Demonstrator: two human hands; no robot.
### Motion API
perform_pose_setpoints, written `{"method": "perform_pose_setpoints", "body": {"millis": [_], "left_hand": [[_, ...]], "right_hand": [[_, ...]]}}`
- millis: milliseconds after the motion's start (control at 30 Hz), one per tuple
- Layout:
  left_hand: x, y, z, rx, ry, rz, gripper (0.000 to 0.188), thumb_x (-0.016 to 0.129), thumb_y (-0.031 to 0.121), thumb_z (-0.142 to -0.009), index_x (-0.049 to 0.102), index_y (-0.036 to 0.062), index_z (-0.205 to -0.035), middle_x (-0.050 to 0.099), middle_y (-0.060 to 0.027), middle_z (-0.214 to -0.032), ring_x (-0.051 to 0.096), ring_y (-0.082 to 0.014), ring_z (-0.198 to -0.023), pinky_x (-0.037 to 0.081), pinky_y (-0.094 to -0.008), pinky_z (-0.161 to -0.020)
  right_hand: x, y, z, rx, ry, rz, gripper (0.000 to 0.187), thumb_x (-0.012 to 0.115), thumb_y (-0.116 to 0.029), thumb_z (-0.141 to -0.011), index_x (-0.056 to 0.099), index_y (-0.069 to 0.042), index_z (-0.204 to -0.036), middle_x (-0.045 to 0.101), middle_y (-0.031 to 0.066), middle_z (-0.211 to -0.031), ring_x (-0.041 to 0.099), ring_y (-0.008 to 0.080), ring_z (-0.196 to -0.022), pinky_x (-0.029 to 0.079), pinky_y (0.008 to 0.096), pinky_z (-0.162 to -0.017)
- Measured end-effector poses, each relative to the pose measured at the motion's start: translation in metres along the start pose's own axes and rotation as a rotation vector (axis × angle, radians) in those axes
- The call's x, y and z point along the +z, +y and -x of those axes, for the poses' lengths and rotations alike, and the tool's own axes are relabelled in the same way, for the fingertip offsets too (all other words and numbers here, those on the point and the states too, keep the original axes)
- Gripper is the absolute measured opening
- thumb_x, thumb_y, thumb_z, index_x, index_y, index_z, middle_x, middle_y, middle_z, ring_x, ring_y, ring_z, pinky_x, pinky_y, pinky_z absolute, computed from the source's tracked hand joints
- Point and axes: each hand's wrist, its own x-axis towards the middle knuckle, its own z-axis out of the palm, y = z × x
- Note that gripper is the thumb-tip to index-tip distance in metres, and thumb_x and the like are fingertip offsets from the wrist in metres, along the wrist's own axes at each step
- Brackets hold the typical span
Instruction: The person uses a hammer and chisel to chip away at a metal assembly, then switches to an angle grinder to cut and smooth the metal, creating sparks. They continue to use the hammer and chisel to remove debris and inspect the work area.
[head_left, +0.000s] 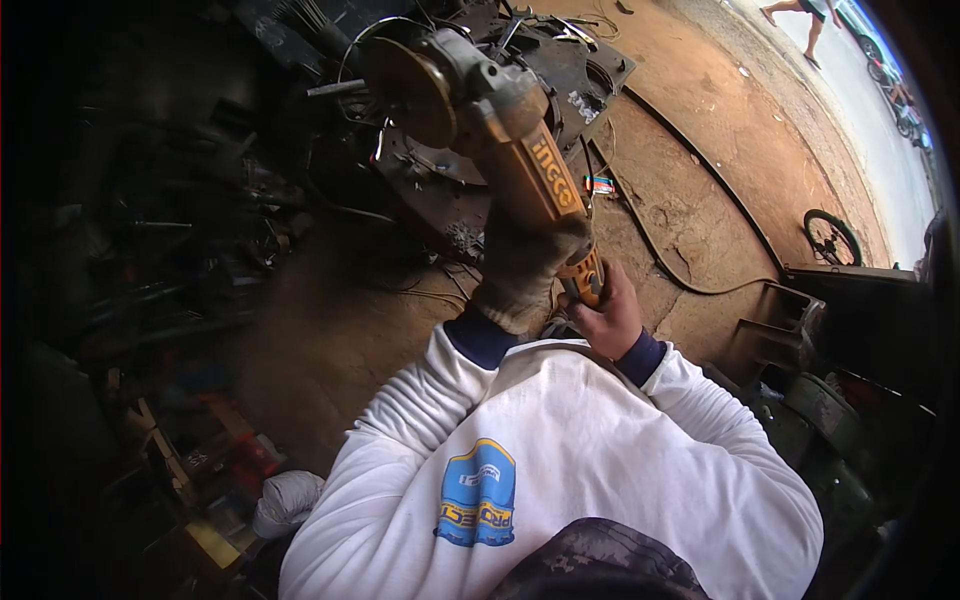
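Note:
An angle grinder (540, 170) with an orange body and metal gear head is held up in front of my chest. Its round disc (410, 95) points to the upper left, over a cluttered metal workbench (590, 80). My left hand (525, 265), in a dirty work glove, is wrapped around the grinder's body; most of its fingers are turned from view. Bare, my right hand (610, 315) closes round the rear handle. Whether the disc spins cannot be made out.
Dark metal parts and tools crowd the left. A cable (690, 290) lies across the brown dirt floor at right. A small wheel (832, 238) stands near a dark metal box (860, 300). On the road at upper right, a person's legs (812, 35) show.

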Motion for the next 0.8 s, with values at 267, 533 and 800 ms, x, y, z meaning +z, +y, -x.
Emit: {"method": "perform_pose_setpoints", "body": {"millis": [267, 533, 800], "left_hand": [[-0.047, 0.059, 0.047, 0.067, -0.04, -0.056, 0.063, 0.078, 0.028, -0.077, 0.049, 0.0001, -0.126, 0.058, -0.0132, -0.119, 0.06, -0.0186, -0.104, 0.051, -0.0273, -0.085], [-0.086, 0.068, 0.072, 0.177, 0.026, 0.068, 0.086, 0.075, 0.029, -0.078, 0.024, 0.0093, -0.144, 0.053, -0.0132, -0.128, 0.057, -0.0306, -0.113, 0.038, -0.0576, -0.104], [-0.13, 0.099, 0.068, 0.125, -0.112, 0.095, 0.095, 0.082, 0.026, -0.071, 0.024, 0.005, -0.144, 0.052, -0.0162, -0.125, 0.056, -0.0333, -0.112, 0.046, -0.053, -0.097]], "right_hand": [[0.036, -0.054, -0.032, -0.138, -0.534, -0.514, 0.057, 0.08, -0.024, -0.078, 0.049, 0.0, -0.119, 0.062, 0.0071, -0.095, 0.06, 0.0201, -0.088, 0.049, 0.0339, -0.079], [0.083, -0.069, -0.024, -0.121, -0.675, -0.537, 0.058, 0.081, -0.031, -0.076, 0.053, 0.001, -0.116, 0.063, 0.0128, -0.1, 0.058, 0.0171, -0.091, 0.047, 0.0313, -0.08], [0.143, -0.087, -0.034, -0.149, -0.63, -0.538, 0.066, 0.081, -0.022, -0.076, 0.046, 0.0, -0.127, 0.06, 0.01, -0.114, 0.054, 0.0164, -0.104, 0.043, 0.0309, -0.092]]}}
